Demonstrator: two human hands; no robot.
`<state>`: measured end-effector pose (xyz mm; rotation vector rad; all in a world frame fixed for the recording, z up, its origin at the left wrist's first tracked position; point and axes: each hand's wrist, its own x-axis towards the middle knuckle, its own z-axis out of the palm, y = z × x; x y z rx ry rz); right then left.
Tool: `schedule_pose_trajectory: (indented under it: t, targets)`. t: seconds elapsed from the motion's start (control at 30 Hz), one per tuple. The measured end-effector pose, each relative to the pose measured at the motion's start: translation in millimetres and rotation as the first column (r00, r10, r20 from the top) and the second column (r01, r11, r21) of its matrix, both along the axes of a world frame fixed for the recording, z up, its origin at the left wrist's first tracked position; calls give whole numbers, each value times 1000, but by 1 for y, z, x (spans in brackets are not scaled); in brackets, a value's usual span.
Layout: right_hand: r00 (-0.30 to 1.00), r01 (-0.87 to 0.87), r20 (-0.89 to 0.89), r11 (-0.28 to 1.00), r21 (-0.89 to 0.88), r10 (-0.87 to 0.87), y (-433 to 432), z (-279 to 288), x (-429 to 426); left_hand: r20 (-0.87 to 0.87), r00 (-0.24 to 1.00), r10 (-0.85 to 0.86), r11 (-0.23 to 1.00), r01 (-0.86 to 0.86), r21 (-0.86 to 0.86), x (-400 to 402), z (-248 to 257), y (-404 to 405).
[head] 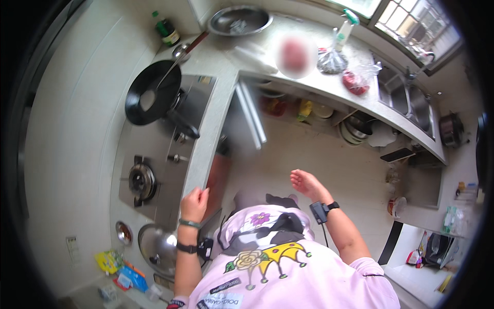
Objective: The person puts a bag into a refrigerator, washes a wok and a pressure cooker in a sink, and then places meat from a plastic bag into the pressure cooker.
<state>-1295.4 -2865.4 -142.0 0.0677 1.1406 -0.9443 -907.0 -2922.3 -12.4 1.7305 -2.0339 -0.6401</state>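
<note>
My left hand (195, 204) hovers by the front edge of the stove counter (210, 139), its fingers curled in. No object shows in it. Over the floor to the right, my right hand (307, 183) hangs in the air with loosely bent fingers and nothing visible in it. Beyond my left hand, a black wok (135, 92) rests on the far part of the gas hob (166, 193). A long-handled ladle (148, 99) lies inside it, its handle over the rim. The nearer burner (141, 180) has no pan on it. A domed metal lid (160, 247) is beside my left forearm.
Along the back counter are a metal basin (240, 21), a bagged red item (357, 82), a spray bottle (347, 29) and a double sink (405, 96). A white-edged panel (251, 116) juts out below the counter. Bowls and pots (357, 125) stand underneath.
</note>
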Motion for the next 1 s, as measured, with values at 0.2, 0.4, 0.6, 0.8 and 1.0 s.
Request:
schedule_pose_trajectory:
  t: [0.2,0.4,0.6,0.8,1.0]
  targets:
    - [995,97,24,993,64,-99,65,-20,-40,71,975,-213,976,208,71,-45,-49,26]
    - [994,97,24,979,182,-103,124,-38,-77,35,953,-300,937,288,197,-105,-62,59]
    - [993,108,14,971,214,-114,160,-45,-115,46,897,-440,890,430,152,-151,-110,69]
    - [1000,21,-5,980,199,-20,137,-40,-124,-60,933,-356,921,361,147,-186,-112,46]
    - [995,-96,22,989,115,94,68,-34,-86,-113,990,-90,939,122,323,-195,-108,1]
